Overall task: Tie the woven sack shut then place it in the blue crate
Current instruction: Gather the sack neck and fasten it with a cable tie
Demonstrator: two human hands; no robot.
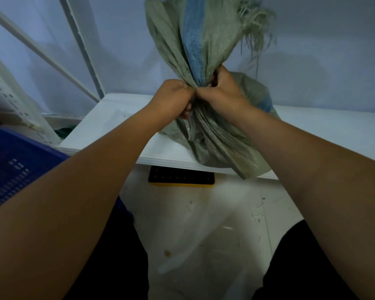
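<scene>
A grey-green woven sack [217, 146] with a blue stripe stands on a white shelf [108, 124]. Its neck is gathered into a bunch, and the loose top with a frayed edge rises above my hands. My left hand [175, 98] and my right hand [223, 92] clench the gathered neck side by side, knuckles touching. No cord or knot shows. The blue crate [15, 167] with slotted walls sits low at the left, partly behind my left forearm.
A white perforated shelf upright [13, 100] and slanted white bars stand at the left against a pale wall. A black and yellow flat object [181, 177] lies on the floor under the shelf edge. My dark-clothed legs frame the whitish floor below.
</scene>
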